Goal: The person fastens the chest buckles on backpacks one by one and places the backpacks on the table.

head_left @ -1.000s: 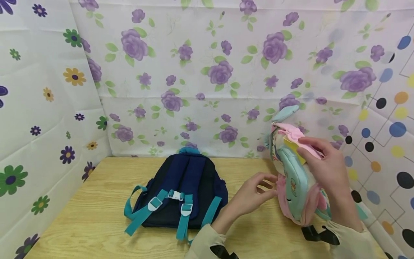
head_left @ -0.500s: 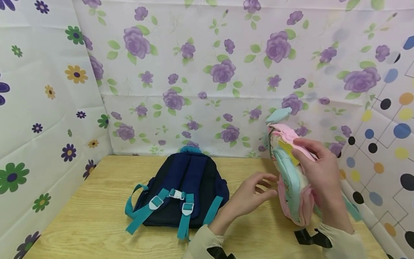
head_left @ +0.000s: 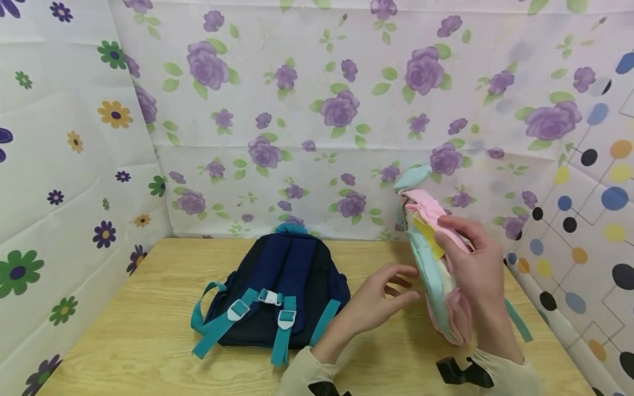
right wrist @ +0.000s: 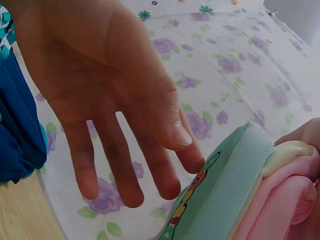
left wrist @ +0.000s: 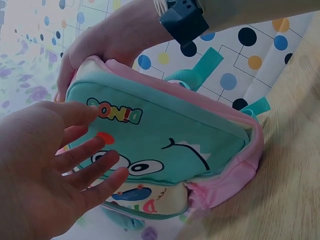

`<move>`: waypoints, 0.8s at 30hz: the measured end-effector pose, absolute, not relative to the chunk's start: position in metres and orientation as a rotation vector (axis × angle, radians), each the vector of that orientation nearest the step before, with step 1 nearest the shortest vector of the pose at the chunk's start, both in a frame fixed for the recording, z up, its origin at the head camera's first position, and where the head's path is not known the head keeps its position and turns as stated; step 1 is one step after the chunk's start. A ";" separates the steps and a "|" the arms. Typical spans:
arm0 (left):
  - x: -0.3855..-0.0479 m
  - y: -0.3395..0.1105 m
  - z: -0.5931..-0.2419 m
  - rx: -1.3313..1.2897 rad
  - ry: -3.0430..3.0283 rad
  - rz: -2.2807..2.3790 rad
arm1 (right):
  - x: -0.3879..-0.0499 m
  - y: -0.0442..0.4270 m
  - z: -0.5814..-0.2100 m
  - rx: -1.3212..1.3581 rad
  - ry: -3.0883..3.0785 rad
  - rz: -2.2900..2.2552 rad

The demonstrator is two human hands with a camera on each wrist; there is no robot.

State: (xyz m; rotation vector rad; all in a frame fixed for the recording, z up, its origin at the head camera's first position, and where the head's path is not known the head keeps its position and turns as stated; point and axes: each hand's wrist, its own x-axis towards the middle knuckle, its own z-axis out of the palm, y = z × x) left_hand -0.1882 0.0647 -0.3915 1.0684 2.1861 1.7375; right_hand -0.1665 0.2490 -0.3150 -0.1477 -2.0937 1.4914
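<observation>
DINO bkpk (left wrist: 200,135), pink/mint, is held at a tilt R of the navy bkpk (head_left: 292,275); can't tell if its base touches the table (head_left: 148,308). R hand (head_left: 475,267) grips its upper side; L hand (head_left: 378,301), fingers loosely spread, is just beside its front, contact unclear. Risk: DINO bkpk could swivel/flop toward navy bkpk, prob. b/c of the one-handed hold up top.

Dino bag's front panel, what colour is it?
The front panel is mint green, clearest in the left wrist view.
</observation>
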 end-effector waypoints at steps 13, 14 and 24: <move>-0.190 0.033 -0.387 1.005 2.241 1.763 | -0.167 0.228 -0.320 -0.098 -1.975 1.645; -0.191 0.031 -0.387 1.003 2.244 1.763 | -0.167 0.226 -0.321 -0.092 -1.980 1.632; -0.196 0.003 -0.381 0.970 2.310 1.775 | -0.167 0.216 -0.325 -0.038 -2.007 1.587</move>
